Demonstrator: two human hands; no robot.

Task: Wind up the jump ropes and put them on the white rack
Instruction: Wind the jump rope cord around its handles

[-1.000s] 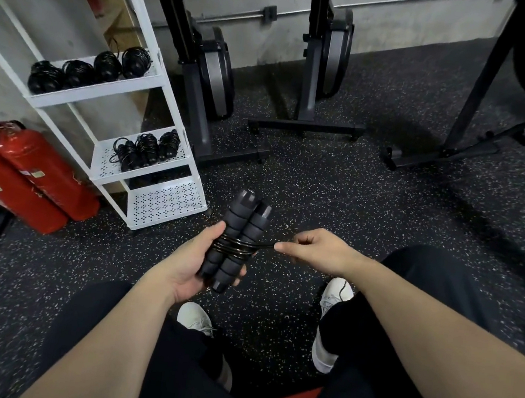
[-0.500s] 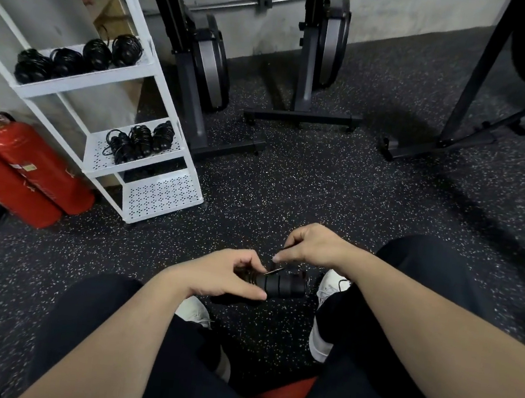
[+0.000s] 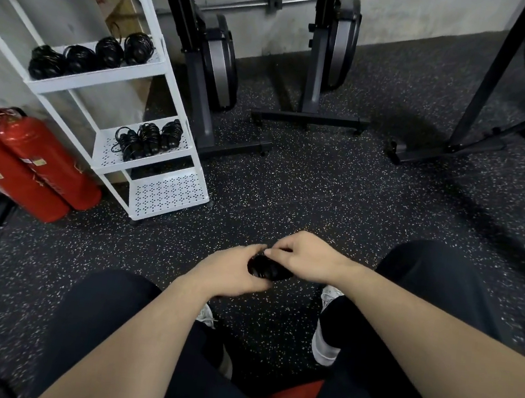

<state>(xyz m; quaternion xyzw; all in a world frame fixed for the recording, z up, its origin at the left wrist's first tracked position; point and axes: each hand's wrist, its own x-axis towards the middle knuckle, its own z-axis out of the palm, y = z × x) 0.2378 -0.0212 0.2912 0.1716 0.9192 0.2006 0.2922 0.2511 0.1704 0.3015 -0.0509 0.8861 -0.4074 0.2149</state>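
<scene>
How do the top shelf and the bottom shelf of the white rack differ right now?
The top shelf carries four wound black rope bundles in a row; the bottom shelf shows no ropes. The top shelf's surface is mostly hidden behind its front rim, whereas the bottom shelf's perforated surface is in plain sight. Both are white metal.
</scene>
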